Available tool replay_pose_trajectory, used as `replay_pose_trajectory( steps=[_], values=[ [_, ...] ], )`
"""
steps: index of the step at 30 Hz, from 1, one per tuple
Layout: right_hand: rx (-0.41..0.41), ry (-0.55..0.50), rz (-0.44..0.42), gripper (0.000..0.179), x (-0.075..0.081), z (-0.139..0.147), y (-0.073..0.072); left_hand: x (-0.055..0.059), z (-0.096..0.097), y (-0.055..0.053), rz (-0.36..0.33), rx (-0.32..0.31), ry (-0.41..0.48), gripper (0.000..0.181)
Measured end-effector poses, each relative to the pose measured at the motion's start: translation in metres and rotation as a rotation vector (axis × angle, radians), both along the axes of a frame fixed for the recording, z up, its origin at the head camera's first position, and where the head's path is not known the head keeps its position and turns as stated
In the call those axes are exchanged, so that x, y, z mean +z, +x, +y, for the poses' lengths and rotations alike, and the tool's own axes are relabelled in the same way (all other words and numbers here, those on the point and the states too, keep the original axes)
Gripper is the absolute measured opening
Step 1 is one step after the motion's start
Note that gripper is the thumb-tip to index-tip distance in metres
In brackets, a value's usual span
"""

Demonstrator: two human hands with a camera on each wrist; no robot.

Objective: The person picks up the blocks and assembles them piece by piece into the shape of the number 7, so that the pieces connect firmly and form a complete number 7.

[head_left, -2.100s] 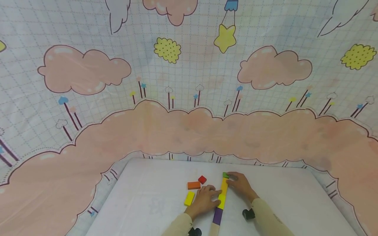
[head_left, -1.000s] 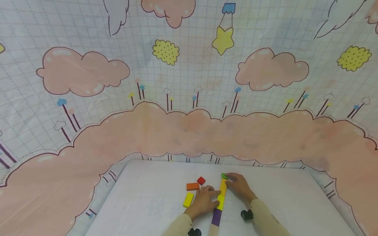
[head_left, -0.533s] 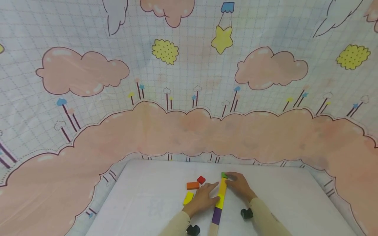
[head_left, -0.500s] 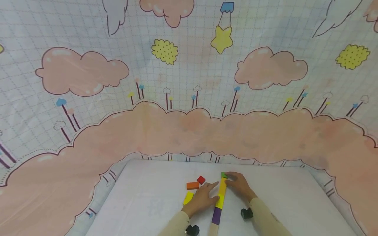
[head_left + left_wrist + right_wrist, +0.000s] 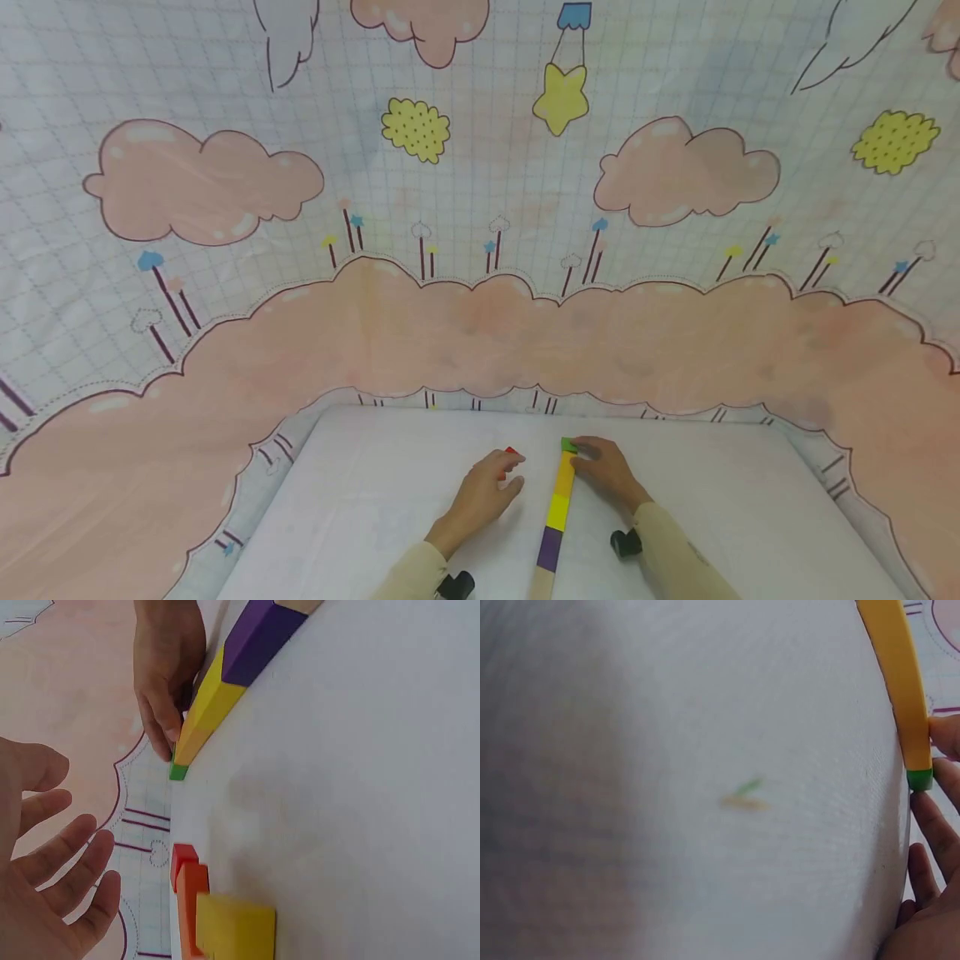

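Note:
A straight row of wooden blocks lies on the white table: green (image 5: 569, 445) at the far end, then orange-yellow (image 5: 566, 474), yellow (image 5: 558, 512), purple (image 5: 550, 549) and plain wood (image 5: 542, 583). My right hand (image 5: 611, 473) touches the far end from the right, fingertips at the green block and thumb against the orange-yellow one. Left of the row, my left hand (image 5: 480, 500) is held over the loose blocks with nothing in it, fingers apart. The left wrist view shows these as a red block (image 5: 184, 865), an orange block (image 5: 193, 911) and a yellow block (image 5: 238, 930). From the head, my hand mostly hides them.
The white tabletop (image 5: 360, 508) extends to both sides of the row. Behind it hangs a patterned cloth (image 5: 465, 333) with clouds and stars. A dark wrist camera (image 5: 626, 544) sits at the right sleeve, another dark device (image 5: 456, 585) at the left.
My left hand has come away from the yellow part of the row and moved left, over the loose blocks. My right hand stays at the far end; the row keeps its place.

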State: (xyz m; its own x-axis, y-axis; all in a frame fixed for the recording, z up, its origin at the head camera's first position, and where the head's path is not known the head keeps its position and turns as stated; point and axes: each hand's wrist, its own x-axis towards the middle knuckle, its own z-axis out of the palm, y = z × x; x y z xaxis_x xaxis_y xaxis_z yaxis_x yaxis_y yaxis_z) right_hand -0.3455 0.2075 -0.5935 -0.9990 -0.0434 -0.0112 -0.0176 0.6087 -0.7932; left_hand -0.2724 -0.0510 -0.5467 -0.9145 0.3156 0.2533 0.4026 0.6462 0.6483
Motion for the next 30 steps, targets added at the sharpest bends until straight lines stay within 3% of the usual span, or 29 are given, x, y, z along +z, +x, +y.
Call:
replay_pose_trajectory(
  steps=[5, 17, 30],
  values=[
    [-0.001, 0.008, -0.010, 0.036, 0.001, 0.000, -0.001, 0.000, -0.019, 0.000, 0.047, 0.039, 0.008, 0.028],
    [0.016, 0.020, 0.026, 0.034, 0.001, 0.001, -0.004, -0.006, -0.048, 0.002, 0.009, 0.141, 0.001, 0.021],
    [0.012, 0.011, 0.026, 0.034, -0.002, 0.000, -0.003, -0.023, -0.060, 0.014, -0.139, 0.202, -0.179, 0.041]
  ],
)
